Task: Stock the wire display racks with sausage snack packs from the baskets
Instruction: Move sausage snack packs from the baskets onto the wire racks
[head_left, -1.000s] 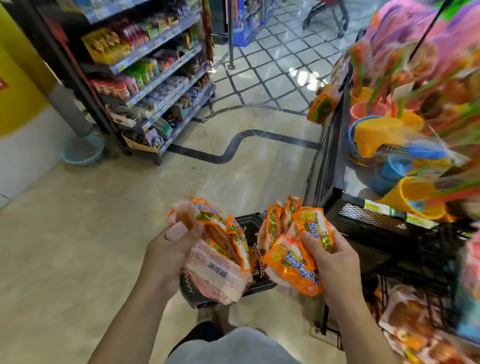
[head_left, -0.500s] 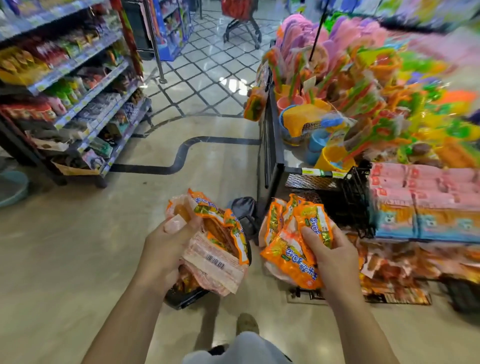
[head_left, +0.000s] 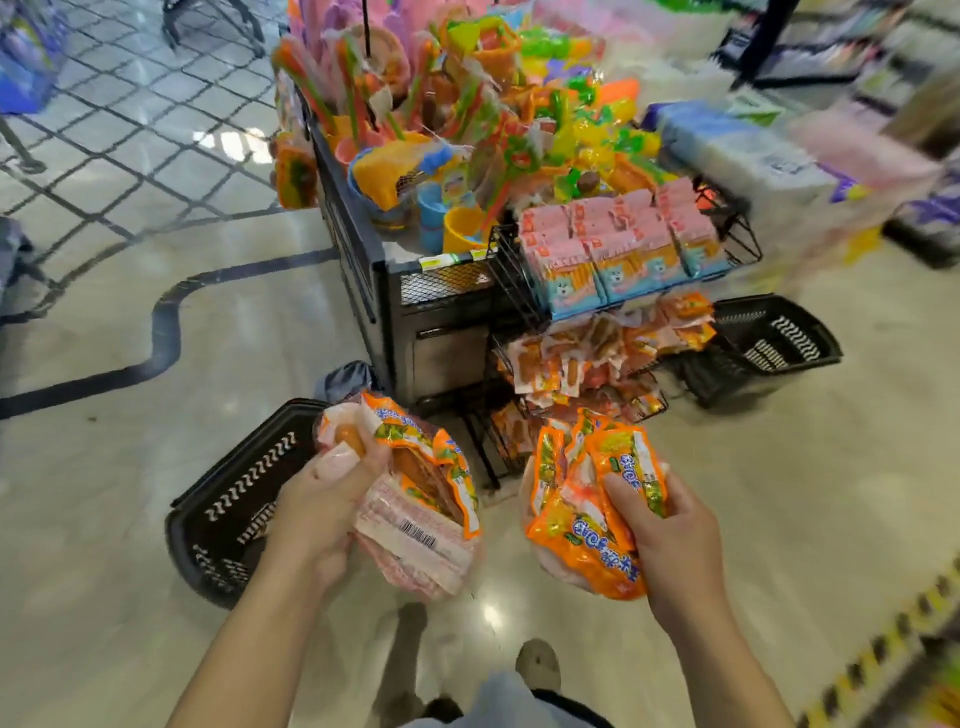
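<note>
Swinging right since a second ago, the view has lost the grocery shelving on the left and gained the whole wire rack (head_left: 511, 280) ahead. Both hands carry the same loads as before.

Nearest of all, a pale shoe (head_left: 537, 660) stands on the glossy floor (head_left: 130, 338). Just above it the left hand (head_left: 322, 514) is curled round the left bundle (head_left: 421, 499) of sausage packs, with the thumb pressed over the top, the orange headers fanned upward and a barcoded back facing out. Beside it, and apart from it, the right hand (head_left: 675, 545) clutches the right bundle (head_left: 587, 509), orange packs with blue lettering, the thumb laid across the front. Both bundles are held in the air, short of the rack.

Behind the left hand the near basket (head_left: 234, 499) sits on the floor, black and partly hidden by the packs (what lies in it I cannot make out).

Beyond the right bundle the rack rises in tiers. A few orange packs lie in the lowest, a jumble of orange-and-white packs (head_left: 571, 348) fills the middle, and neat rows of pink-and-blue packs (head_left: 623, 249) fill the top. The far basket (head_left: 779, 338), also black, stands on the floor just right of the rack.

The rack hangs on a dark stand (head_left: 363, 260) heaped with bright plastic toys (head_left: 467, 130). Blurred white-and-blue parcels (head_left: 737, 150) are stacked to their right.
</note>
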